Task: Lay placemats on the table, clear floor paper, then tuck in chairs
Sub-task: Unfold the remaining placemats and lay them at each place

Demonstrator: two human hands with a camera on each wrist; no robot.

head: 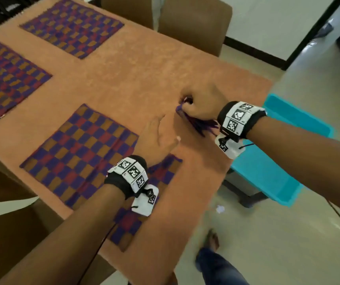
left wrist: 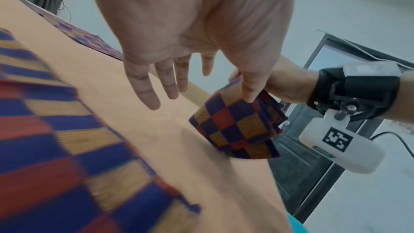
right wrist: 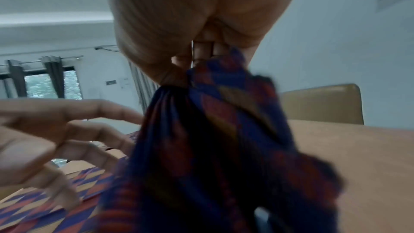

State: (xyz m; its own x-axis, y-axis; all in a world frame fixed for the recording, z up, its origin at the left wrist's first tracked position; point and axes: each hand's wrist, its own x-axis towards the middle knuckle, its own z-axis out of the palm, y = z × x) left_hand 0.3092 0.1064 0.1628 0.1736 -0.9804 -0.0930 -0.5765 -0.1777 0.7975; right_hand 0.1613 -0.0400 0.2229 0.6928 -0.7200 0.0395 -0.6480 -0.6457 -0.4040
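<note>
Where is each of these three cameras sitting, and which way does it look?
Head: worn high, looking down at the table, both forearms and hands showing.
Left wrist: looks along the open left hand toward the right hand holding the folded placemat.
Right wrist: looks along the right hand down the bunched placemat.
All three show that placemat and both hands.

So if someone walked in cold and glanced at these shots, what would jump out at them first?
Probably the checkered placemats spread flat on the orange table, three in full view and a fourth partly under the left arm. Next, the right hand near the table's right edge, gripping a folded placemat, while the left hand reaches toward it with fingers spread. A crumpled paper scrap lies on the floor beside the table.
</note>
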